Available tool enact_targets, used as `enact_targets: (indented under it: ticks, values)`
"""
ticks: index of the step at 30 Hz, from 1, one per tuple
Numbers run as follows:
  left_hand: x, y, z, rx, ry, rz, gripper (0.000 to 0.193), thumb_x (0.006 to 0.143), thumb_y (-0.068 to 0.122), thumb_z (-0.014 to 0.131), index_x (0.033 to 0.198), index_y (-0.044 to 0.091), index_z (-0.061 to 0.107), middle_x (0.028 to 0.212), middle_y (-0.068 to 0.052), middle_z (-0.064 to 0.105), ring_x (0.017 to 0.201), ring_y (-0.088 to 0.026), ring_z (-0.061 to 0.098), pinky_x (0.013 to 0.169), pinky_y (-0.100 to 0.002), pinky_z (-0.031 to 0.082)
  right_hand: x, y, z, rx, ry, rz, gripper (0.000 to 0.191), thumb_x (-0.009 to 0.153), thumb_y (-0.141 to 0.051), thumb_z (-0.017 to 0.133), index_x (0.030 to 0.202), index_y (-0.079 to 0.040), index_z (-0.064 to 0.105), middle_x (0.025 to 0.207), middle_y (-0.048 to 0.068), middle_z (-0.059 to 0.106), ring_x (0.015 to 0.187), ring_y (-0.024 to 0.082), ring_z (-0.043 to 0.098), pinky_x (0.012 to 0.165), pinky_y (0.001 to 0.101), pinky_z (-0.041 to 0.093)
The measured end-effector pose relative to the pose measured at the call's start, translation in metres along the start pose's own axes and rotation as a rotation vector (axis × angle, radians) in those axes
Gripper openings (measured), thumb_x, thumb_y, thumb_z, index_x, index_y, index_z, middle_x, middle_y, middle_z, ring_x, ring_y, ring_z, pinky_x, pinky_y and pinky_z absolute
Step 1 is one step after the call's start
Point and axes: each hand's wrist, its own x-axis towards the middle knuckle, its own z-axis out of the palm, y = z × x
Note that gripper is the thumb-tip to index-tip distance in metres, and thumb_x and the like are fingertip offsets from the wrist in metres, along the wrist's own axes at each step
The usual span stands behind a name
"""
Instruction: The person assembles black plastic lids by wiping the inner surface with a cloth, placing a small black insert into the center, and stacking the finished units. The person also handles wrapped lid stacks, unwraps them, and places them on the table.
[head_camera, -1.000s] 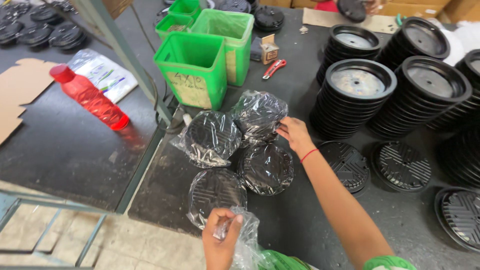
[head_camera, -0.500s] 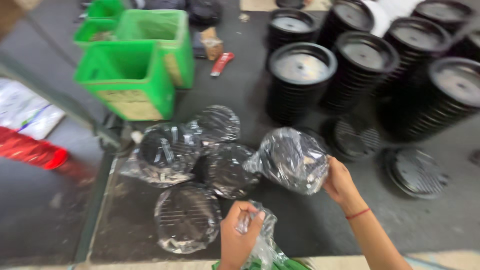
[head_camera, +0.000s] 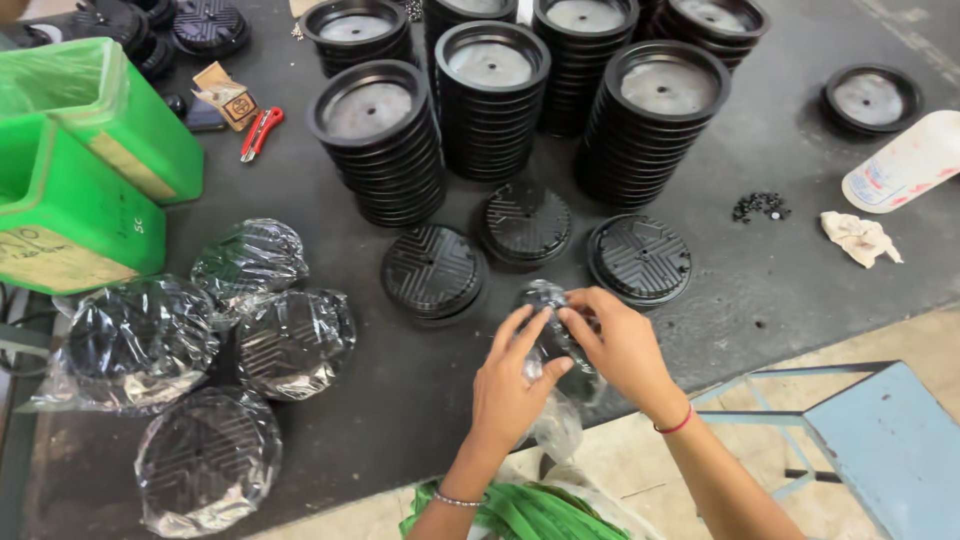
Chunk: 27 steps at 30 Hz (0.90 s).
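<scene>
a: so what are the hands actually on here?

b: both are on a clear plastic bag (head_camera: 553, 345) near the front edge of the dark bench (head_camera: 780, 290). the left hand (head_camera: 510, 385) has its grip closed around the bag's lower part, thumb pressed across the front and fingers wrapped around the crinkled plastic. the right hand (head_camera: 622, 345) pinches the top of the bag, fingertips curled in tight, a narrow grip rather than a spread one.

a: anything inside the bag?

b: looks dark in there, but the hands cover most of it, so can't tell what it is.

a: what's around them?

b: just beyond the hands, three loose black ribbed discs (head_camera: 432, 270) lie flat on the bench, close to the bag but not touching it. behind those stand tall stacks of black round lids (head_camera: 380, 140). off to the left are four bagged discs (head_camera: 205, 460) bunched together, some touching, next to two green bins (head_camera: 70, 200). a red cutter (head_camera: 261, 132) lies by a small cardboard box (head_camera: 226, 95). far right there's a white bottle (head_camera: 900, 165) on its side, a crumpled rag (head_camera: 860, 238) and a little pile of black screws (head_camera: 760, 206). a green strap bundle (head_camera: 530, 512) sits right below the wrists.
</scene>
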Motion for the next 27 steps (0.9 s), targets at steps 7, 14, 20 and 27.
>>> enact_targets:
  ticks: [7,14,20,27]
  values:
    - [-0.015,0.006,0.023,0.118,0.117,-0.134,0.045,0.082,0.03,0.079,0.125,0.022,0.072,0.145,-0.008,0.059,0.101,-0.029,0.074,0.076,-0.037,0.06,-0.003,0.036,-0.032,0.516,-0.432,-0.261,0.052,0.083,0.002,0.069,0.134,-0.008,0.063,0.146,0.009,0.057,0.122,0.023,0.063,0.092,0.0336,0.056]
    - [-0.02,0.016,0.045,0.2,0.332,-0.121,0.015,0.085,0.019,0.078,0.099,0.017,0.079,0.136,-0.007,0.068,0.076,-0.023,0.075,0.063,-0.033,0.058,-0.006,0.047,-0.017,0.394,-0.241,-0.323,0.02,0.085,-0.004,0.078,0.105,-0.007,0.077,0.129,0.005,0.075,0.097,0.018,0.077,0.085,0.0296,0.06]
    - [-0.019,0.015,0.054,0.226,0.405,-0.072,0.01,0.087,0.01,0.073,0.097,0.013,0.074,0.126,-0.006,0.073,0.072,-0.022,0.072,0.06,-0.031,0.056,-0.01,0.057,-0.007,0.155,-0.03,-0.532,0.022,0.082,-0.003,0.073,0.102,-0.006,0.066,0.115,0.01,0.072,0.099,0.029,0.071,0.081,0.0331,0.056]
    - [-0.02,-0.039,0.033,-0.175,0.574,-0.214,0.013,0.092,0.01,0.073,0.103,0.003,0.071,0.102,-0.002,0.071,0.093,-0.011,0.063,0.085,-0.027,0.052,0.001,0.118,0.009,0.758,-0.126,-0.015,0.008,0.101,-0.007,0.061,0.106,-0.002,0.063,0.108,0.005,0.068,0.09,0.012,0.068,0.08,0.0283,0.058]
